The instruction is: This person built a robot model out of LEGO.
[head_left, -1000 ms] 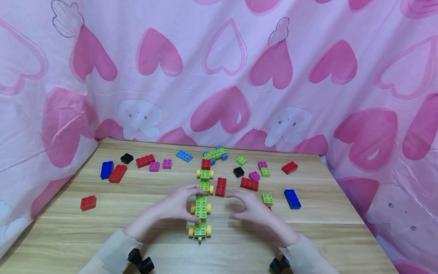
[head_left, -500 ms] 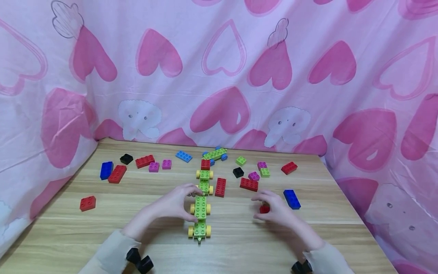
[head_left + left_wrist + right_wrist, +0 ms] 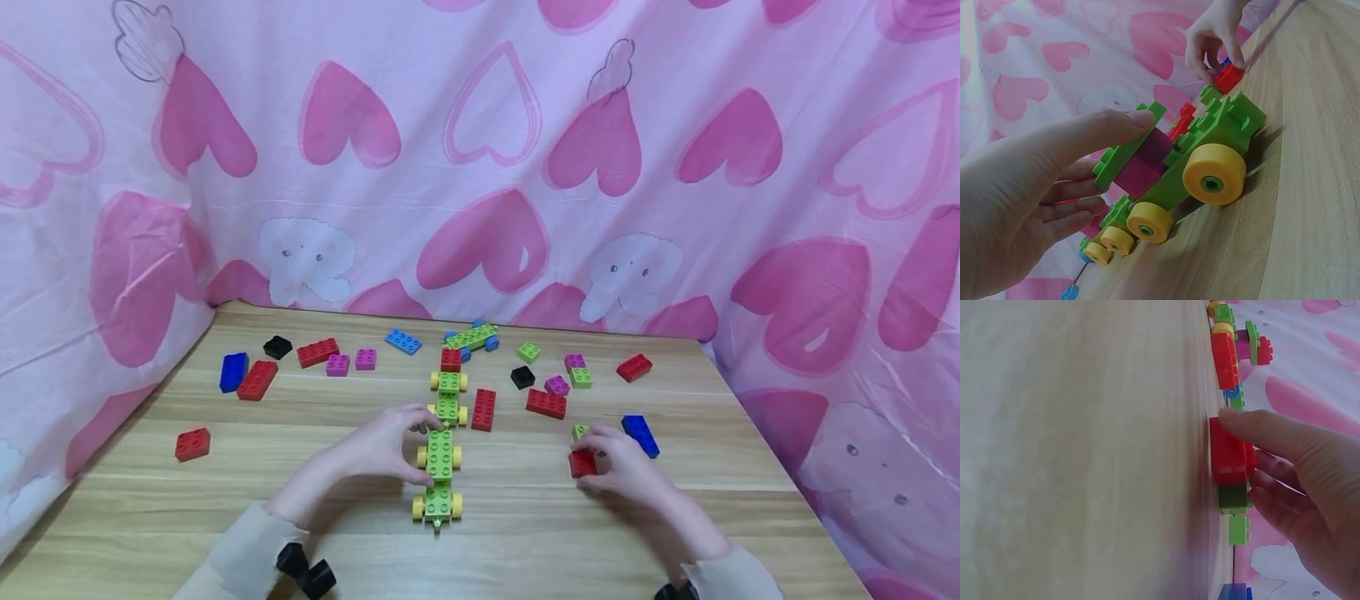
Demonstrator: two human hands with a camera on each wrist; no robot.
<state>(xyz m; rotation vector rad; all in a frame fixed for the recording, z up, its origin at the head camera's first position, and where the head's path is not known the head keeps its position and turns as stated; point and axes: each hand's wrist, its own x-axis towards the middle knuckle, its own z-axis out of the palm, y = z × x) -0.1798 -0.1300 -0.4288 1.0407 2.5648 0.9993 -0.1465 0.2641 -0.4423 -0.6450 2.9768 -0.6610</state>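
My left hand (image 3: pixel 386 446) holds the top green brick (image 3: pixel 440 454) of a toy train wagon, thumb at its near end and fingers at the far end. In the left wrist view, a purple brick (image 3: pixel 1146 164) sits under that green brick, on a green wheeled base (image 3: pixel 1213 125) with yellow wheels (image 3: pixel 1214 175). A second wagon (image 3: pixel 448 400) with yellow wheels stands behind, carrying a red brick (image 3: pixel 451 360) at its far end. On the right, my right hand (image 3: pixel 618 462) pinches a red brick (image 3: pixel 582 463) low at the table. A small green brick (image 3: pixel 580 432) lies just behind it, partly hidden.
A blue brick (image 3: pixel 640 437) lies just right of my right hand. Between the hands and farther back are red bricks (image 3: pixel 483 410). A green base with blue wheels (image 3: pixel 472 337) stands at the back. More loose bricks lie left, including one red brick (image 3: pixel 192 445).
My right hand has moved right, away from the wagon, and its thumb and fingers have closed on the red brick. My left hand stays at the wagon with almost no movement.
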